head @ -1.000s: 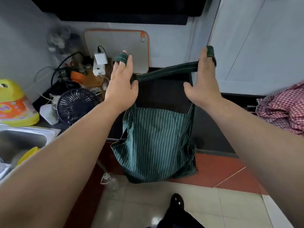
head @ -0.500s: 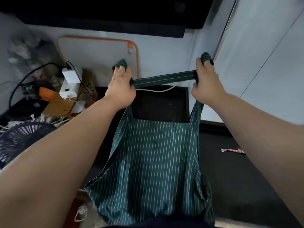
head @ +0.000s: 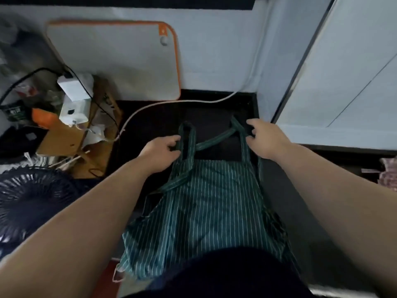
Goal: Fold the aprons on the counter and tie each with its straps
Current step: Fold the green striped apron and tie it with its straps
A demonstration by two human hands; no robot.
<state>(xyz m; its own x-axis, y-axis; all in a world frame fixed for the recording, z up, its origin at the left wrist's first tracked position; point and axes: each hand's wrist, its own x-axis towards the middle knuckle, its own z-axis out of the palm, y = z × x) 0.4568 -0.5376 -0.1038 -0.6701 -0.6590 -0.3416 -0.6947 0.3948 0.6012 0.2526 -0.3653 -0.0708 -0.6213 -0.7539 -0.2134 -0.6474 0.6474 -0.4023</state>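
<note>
Item: green striped apron (head: 206,203). Lower centre of frame; bib now laid flat on the dark counter (head: 300,211), hem hanging off the near edge against my body. Half a second ago I held it up in the air by the neck strap.

My left hand (head: 161,150), centre: grip pinching the strap's (head: 211,140) left loop. My right hand (head: 265,139), right of centre: grip curled on the right loop, fingers loosening.

Judgement: spread done, folding can begin.

Far right edge: red checked cloth (head: 388,173), probably another apron.

Upper left: grey board (head: 116,59), orange rim. No writing readable anywhere; the clutter's labels are blurred.
</note>
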